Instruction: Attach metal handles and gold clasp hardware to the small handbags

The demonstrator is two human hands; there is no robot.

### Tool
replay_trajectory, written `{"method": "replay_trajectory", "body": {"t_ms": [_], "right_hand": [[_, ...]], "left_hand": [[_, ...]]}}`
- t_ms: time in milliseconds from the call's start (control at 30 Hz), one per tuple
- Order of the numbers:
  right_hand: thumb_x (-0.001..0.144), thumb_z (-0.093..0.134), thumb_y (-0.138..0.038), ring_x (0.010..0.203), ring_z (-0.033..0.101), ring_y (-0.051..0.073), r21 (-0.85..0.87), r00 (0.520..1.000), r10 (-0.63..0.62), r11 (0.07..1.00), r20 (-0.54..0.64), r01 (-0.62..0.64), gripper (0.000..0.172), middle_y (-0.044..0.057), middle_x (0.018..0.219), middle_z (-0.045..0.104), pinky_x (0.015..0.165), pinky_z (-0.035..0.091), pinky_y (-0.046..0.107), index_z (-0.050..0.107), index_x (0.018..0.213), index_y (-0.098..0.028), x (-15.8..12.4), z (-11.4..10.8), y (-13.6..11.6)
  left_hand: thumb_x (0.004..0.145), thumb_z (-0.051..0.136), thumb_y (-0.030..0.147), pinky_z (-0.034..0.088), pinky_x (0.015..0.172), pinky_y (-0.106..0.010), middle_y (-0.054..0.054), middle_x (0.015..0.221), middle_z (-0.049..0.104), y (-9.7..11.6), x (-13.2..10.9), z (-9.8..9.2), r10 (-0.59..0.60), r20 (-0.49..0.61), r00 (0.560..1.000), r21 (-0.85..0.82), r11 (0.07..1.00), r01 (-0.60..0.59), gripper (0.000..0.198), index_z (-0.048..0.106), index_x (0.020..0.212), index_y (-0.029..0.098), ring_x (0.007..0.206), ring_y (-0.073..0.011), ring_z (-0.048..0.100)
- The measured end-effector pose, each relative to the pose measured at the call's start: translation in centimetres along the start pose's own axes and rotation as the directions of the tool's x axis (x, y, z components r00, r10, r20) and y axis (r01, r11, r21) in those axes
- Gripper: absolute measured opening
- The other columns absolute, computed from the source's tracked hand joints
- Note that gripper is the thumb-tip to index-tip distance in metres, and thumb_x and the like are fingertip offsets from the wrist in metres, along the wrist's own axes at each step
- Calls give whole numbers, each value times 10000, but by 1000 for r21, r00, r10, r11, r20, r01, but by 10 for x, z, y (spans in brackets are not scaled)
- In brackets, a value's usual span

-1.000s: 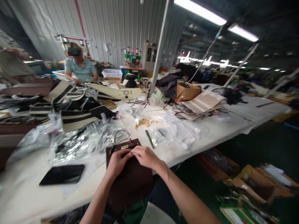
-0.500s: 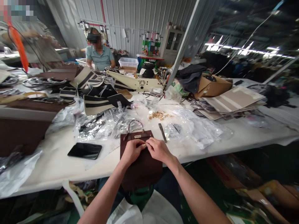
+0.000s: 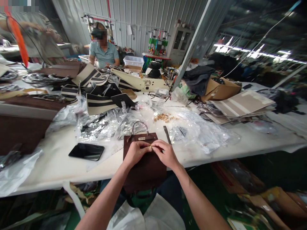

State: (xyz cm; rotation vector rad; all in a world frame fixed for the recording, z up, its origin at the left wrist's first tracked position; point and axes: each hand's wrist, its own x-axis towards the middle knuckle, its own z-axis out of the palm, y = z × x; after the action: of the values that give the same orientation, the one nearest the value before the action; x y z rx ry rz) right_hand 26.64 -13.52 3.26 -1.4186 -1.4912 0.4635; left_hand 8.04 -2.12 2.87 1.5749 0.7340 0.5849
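A dark brown handbag (image 3: 144, 172) lies over the table's front edge and my lap, its curved handle pointing away from me. Above its front, my left hand (image 3: 137, 153) and my right hand (image 3: 165, 153) meet fingertip to fingertip. Both are closed in a pinch on a small gold-coloured metal piece (image 3: 150, 146), too small to make out fully. Just beyond the fingers, a metal plate (image 3: 143, 138) shows on the bag near the handle. A dark flat strip-like tool (image 3: 167, 134) rests to the right of the bag.
A black phone (image 3: 86, 151) lies left of the bag. Behind are a pile of gold-coloured hardware (image 3: 165, 118), plastic bags (image 3: 206, 134) and striped panels (image 3: 100, 103). Flat boards (image 3: 243, 102) are stacked at right. A person (image 3: 104, 51) sits across the table.
My right fingers have shifted and stretched out a little, and more of the gold-coloured piece shows between the fingertips. The view has tilted slightly; the bag stays in place.
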Motion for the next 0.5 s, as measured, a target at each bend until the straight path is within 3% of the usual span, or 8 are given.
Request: {"method": "replay_trajectory", "body": {"t_ms": [100, 267, 500], "right_hand": [[1089, 705, -312, 1034, 740, 231, 73, 999, 36, 997, 36, -39, 113, 79, 1131, 777, 860, 610, 329, 786, 1064, -238, 2, -2, -1], [1079, 739, -318, 933, 715, 213, 11, 997, 22, 1000, 80, -23, 138, 51, 1011, 752, 831, 572, 330, 747, 966, -239, 4, -1, -2], [1119, 663, -300, 930, 718, 237, -32, 999, -49, 998, 12, 50, 163, 59, 981, 758, 875, 578, 375, 739, 984, -250, -8, 6, 7]], "left_hand": [[864, 874, 430, 558, 846, -313, -49, 995, 878, 0, -1, 0, 3, 26, 1000, -29, 1000, -2, 298, 913, 1037, 191, 946, -271, 793], [896, 818, 371, 536, 811, -302, -42, 918, 854, 0, -4, 2, 29, 55, 998, -2, 1000, -29, 247, 896, 1017, 171, 869, -236, 754], [937, 743, 313, 543, 836, -302, -26, 850, 823, -3, -5, 4, 75, 55, 996, 76, 994, -79, 190, 886, 964, 191, 861, -230, 747]]}}
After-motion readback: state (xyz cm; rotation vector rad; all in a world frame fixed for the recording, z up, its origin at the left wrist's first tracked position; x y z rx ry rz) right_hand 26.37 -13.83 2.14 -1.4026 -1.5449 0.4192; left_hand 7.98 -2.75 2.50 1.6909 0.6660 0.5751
